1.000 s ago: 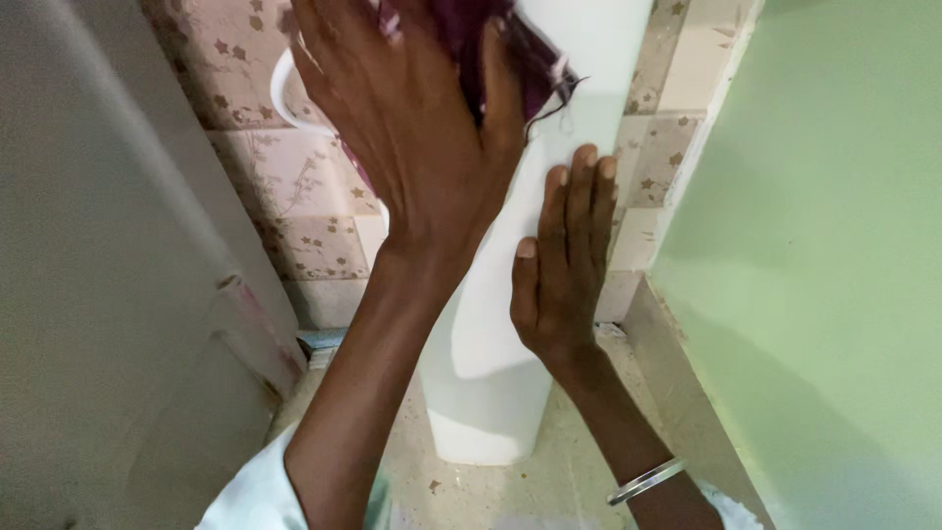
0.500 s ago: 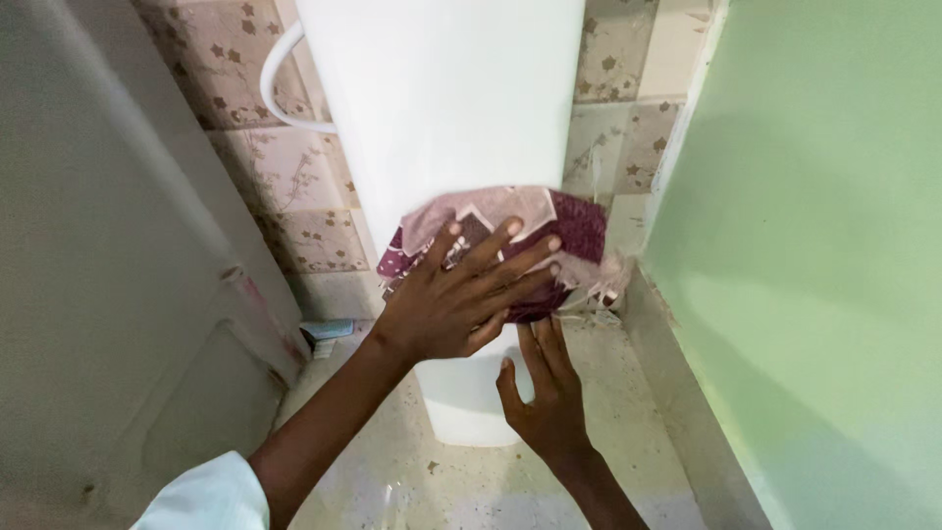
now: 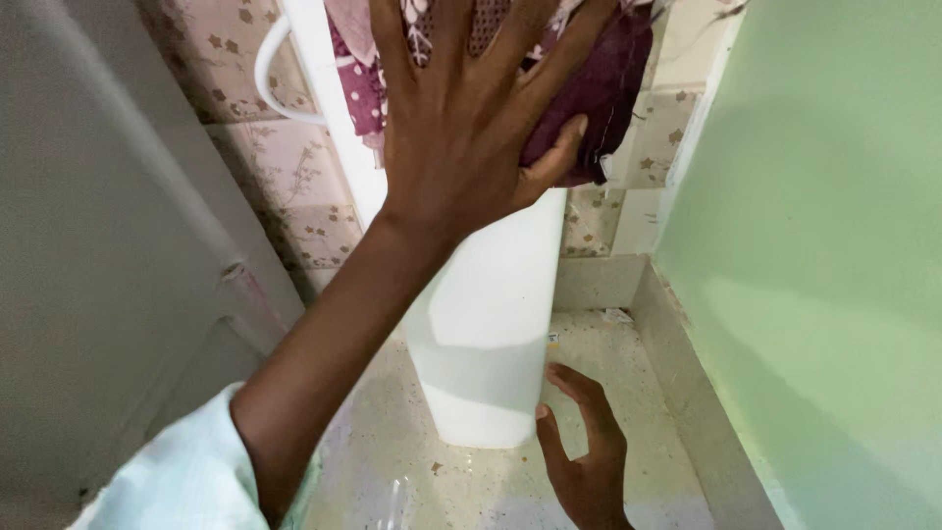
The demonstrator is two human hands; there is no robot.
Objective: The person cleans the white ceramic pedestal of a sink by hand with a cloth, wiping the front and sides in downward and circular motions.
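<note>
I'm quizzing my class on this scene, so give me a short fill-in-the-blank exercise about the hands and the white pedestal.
1. The left hand presses a maroon patterned ____ against the white pedestal.
2. The right hand is near the pedestal's ____, low by the floor.
3. The wall on the right is painted ____.
4. The wall behind the pedestal is covered in ____ with small star patterns.

Missing words: cloth; base; green; tiles

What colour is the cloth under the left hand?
The cloth is dark maroon with pink patterned patches, seen in the head view.
</note>
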